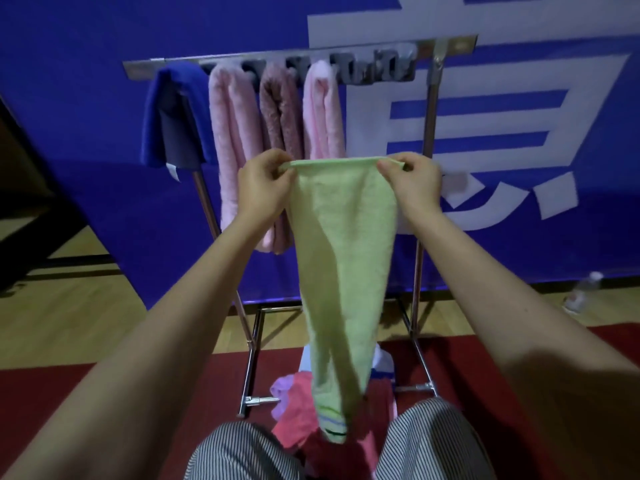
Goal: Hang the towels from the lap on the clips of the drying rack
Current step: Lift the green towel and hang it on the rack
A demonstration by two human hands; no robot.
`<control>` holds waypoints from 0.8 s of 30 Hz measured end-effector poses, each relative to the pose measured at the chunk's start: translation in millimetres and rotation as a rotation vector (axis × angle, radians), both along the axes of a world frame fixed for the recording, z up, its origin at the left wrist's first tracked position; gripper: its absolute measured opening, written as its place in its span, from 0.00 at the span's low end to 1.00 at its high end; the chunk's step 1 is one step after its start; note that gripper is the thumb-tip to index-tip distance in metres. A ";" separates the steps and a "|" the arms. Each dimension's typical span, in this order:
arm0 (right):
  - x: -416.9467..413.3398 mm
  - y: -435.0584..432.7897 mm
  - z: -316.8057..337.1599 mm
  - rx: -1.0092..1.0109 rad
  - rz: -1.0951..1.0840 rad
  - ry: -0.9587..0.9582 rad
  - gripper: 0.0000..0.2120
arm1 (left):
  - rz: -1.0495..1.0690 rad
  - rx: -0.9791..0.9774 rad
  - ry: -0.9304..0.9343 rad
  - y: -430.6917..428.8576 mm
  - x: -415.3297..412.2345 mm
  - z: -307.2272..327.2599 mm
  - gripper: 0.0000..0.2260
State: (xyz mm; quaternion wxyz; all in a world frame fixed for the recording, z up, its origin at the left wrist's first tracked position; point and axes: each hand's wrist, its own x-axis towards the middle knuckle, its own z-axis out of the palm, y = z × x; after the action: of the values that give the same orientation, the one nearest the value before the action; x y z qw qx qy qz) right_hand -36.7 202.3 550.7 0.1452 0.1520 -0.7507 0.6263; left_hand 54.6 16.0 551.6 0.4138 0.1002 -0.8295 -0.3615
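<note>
- At the centre of the frame both hands hold up a light green towel (343, 258) by its top edge, which is stretched flat between them.
- The left hand (263, 188), left of centre, pinches the left corner of that edge between thumb and fingers.
- The right hand (412, 183), right of centre, pinches the right corner in the same way.
- The green towel hangs down in a narrowing fold; its striped lower end lies between the knees in striped trousers (242, 452) at the bottom of the frame.
- In the lap at bottom centre lies a pile of towels (294, 410), red and purple, partly behind the green one.
- The drying rack (429, 109) stands in the upper half, its top bar with grey clips (377, 69) running left to right.
- Four towels hang from the bar at upper left: a blue towel (180, 109), a pink towel (232, 133), a brownish towel (280, 112) and a pale pink towel (323, 112).
- The clips to the right of these are bare.
- A blue banner (86, 64) with white shapes fills the background.
- A plastic bottle (583, 292) stands on the wooden floor at the right edge.
</note>
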 end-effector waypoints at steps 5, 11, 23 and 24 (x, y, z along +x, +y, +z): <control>9.3 4.5 11.3 0.205 0.040 -0.101 0.10 | 0.057 0.018 -0.212 5.2 4.9 0.3 0.08; 23.9 -23.1 23.7 0.249 -0.001 -0.227 0.08 | 0.265 -0.024 -0.274 25.4 10.0 18.1 0.10; 49.4 -61.9 45.4 0.051 0.163 -0.493 0.11 | 0.123 0.211 -0.101 54.6 2.5 21.3 0.06; 51.6 -60.3 48.9 0.007 0.207 -0.531 0.12 | 0.071 0.278 -0.084 54.1 3.7 20.0 0.07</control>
State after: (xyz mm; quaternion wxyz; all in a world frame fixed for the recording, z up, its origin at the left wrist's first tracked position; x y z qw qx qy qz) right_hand 14.9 142.0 599.6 -0.1217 0.0590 -0.7451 0.6531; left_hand 58.3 70.2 571.6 0.3732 0.2007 -0.7841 -0.4535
